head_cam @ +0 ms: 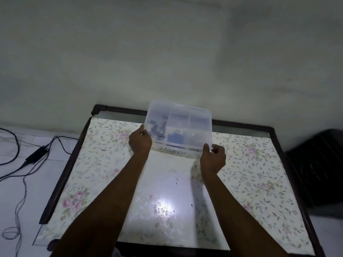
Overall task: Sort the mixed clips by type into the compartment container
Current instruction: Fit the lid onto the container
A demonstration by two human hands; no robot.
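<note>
A clear plastic compartment container (191,115) is held tilted up above the far middle of the table, its underside facing me. Dark clips (157,127) show through the left compartments and a bluish mass of clips (175,137) through the lower middle one; the image is blurred. My left hand (140,140) grips the container's lower left edge. My right hand (213,156) grips its lower right corner.
The table (259,182) has a floral cover, a dark wooden frame and a glare patch near the front. Small dark specks (176,180) lie on it. A black power adapter with cables (37,154) lies on the floor at left. A dark object (323,164) stands at right.
</note>
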